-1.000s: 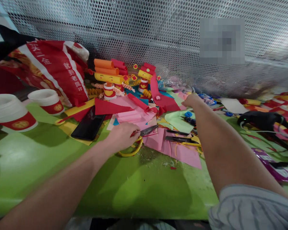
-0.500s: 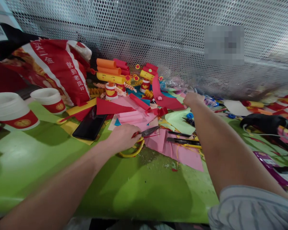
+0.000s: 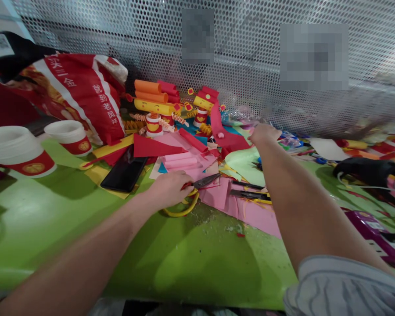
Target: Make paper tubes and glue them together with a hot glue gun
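Glare whitens the green table's point(image 3: 29, 215) left side; soft shadows, blurred, stretched right edge.

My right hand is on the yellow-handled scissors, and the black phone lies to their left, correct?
No, the head view shows your left hand on the yellow-handled scissors, not your right hand. The black phone does lie to their left.

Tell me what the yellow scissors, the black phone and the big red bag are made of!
Scissors: metal blades, going by their grey, dull shine; smooth yellow handles, probably plastic.
Phone: likely a glass front, since it looks flat, dark and glossy.
Bag: maybe thin plastic, as it's creased and slightly shiny.
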Demonstrator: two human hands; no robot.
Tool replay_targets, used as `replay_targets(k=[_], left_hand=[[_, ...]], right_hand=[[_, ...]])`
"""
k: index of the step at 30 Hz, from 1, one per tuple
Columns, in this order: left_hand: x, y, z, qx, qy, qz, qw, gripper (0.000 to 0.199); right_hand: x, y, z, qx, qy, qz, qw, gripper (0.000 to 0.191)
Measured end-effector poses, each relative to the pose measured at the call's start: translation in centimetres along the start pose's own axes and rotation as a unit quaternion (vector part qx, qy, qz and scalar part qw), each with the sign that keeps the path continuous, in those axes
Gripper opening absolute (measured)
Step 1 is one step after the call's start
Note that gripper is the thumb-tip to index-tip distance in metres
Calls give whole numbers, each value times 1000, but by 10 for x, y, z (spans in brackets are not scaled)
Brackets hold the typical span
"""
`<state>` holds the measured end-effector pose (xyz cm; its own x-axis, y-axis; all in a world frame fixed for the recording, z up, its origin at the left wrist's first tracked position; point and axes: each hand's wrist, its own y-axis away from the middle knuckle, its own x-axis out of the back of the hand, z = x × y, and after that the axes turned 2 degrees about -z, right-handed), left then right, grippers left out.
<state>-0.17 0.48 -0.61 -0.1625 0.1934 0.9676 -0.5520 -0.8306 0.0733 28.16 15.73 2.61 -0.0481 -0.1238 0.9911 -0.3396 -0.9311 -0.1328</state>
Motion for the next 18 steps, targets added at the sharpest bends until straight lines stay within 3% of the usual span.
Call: replay_targets(k=[3, 7, 13, 18], left_hand=[[-1, 0, -2, -13, -1, 4, 1000, 30], [-2, 1, -3, -25, -11, 1, 1000, 31], [1, 4, 1, -33, -27, -25, 999, 38], [3, 4, 3, -24, -39, -32, 998, 39]], right_hand=[[4, 5, -1, -64, 4, 1, 998, 37], [5, 6, 3, -77, -9, -22, 997, 41], [7, 2, 11, -83, -29, -41, 995, 64], [7, -1, 11, -78, -28, -38, 996, 52]])
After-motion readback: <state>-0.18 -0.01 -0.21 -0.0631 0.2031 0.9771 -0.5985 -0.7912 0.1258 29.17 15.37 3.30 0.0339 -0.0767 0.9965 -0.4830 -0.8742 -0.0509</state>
